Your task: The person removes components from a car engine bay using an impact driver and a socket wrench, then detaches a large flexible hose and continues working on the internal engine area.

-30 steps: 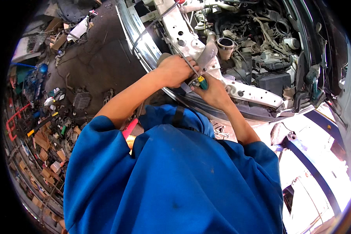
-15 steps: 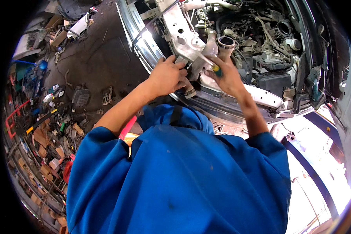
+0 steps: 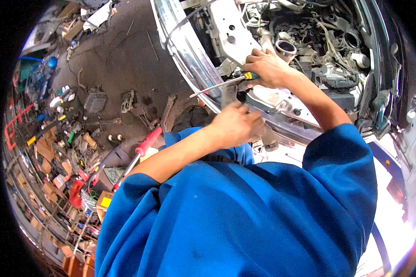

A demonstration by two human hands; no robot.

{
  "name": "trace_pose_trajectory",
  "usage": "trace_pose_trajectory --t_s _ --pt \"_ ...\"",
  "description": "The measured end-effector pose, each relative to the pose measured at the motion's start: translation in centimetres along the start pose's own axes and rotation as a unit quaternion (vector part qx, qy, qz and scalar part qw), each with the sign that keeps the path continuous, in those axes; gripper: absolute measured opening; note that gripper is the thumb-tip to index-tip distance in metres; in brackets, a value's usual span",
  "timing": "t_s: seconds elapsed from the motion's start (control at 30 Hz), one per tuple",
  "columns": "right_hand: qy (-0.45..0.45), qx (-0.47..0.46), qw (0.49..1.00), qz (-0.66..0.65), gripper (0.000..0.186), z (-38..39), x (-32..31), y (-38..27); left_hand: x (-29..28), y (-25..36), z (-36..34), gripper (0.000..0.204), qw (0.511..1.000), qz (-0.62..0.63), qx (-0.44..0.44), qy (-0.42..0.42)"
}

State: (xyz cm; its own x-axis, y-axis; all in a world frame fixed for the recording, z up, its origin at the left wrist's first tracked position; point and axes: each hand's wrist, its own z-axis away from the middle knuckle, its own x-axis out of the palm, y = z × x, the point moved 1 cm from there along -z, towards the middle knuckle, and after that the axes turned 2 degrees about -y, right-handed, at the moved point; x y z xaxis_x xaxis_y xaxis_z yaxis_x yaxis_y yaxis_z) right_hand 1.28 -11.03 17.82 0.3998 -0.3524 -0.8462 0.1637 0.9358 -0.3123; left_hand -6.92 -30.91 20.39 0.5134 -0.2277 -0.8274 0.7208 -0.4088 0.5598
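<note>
My left hand (image 3: 235,123), slightly blurred, is wrapped round a grey bent pipe (image 3: 229,95) close in front of my chest. The pipe's lower end (image 3: 270,141) sticks out to the right below my fingers; its middle is hidden by the hand. Over the car's front beam (image 3: 231,27), my right hand (image 3: 270,69) grips a screwdriver (image 3: 250,75) with a yellow and green handle. The screwdriver's long shaft points left, past the upper end of the pipe. Just beyond my right hand stands an open round pipe mouth (image 3: 285,48) in the engine bay.
The engine bay (image 3: 333,69) fills the upper right, with the bumper edge (image 3: 182,46) curving along its left. On the left lie car parts, cartons and tools (image 3: 55,161) on the dark floor (image 3: 120,55). A red-handled tool (image 3: 149,141) sits beside my left forearm.
My left hand has come back toward my body with the pipe, away from the front beam. The screwdriver in my right hand has turned so its shaft points left. The view has shifted.
</note>
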Motion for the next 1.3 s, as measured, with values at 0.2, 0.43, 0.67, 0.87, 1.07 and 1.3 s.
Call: trace_pose_trajectory --t_s 0.2,0.43,0.67,0.87,1.07,1.3 --pt "0.098 0.020 0.995 -0.013 0.042 0.8 2.0 -1.1 3.1 0.8 -3.5 0.032 0.984 0.074 -0.001 -0.165" --pt "0.110 0.045 0.993 -0.010 0.042 1.1 2.6 -1.2 8.8 1.3 -5.4 0.038 0.990 0.121 -0.031 -0.059" --pt "0.067 0.030 0.997 -0.011 0.034 0.5 1.7 -0.8 5.9 0.2 -5.1 0.046 0.978 0.085 -0.025 0.189" --pt "-0.009 0.031 0.999 0.002 0.025 -0.4 -0.2 -1.4 6.1 -0.1 -3.5 0.044 0.970 0.066 -0.020 0.235" --pt "-0.031 0.053 0.998 -0.010 0.019 -1.3 -0.3 -1.7 6.3 -0.7 -3.8 0.044 0.972 0.049 -0.024 0.228" --pt "0.058 0.037 0.988 -0.139 0.034 0.9 0.4 0.5 7.2 -0.6 -6.8 0.041 0.976 0.085 -0.049 0.195"
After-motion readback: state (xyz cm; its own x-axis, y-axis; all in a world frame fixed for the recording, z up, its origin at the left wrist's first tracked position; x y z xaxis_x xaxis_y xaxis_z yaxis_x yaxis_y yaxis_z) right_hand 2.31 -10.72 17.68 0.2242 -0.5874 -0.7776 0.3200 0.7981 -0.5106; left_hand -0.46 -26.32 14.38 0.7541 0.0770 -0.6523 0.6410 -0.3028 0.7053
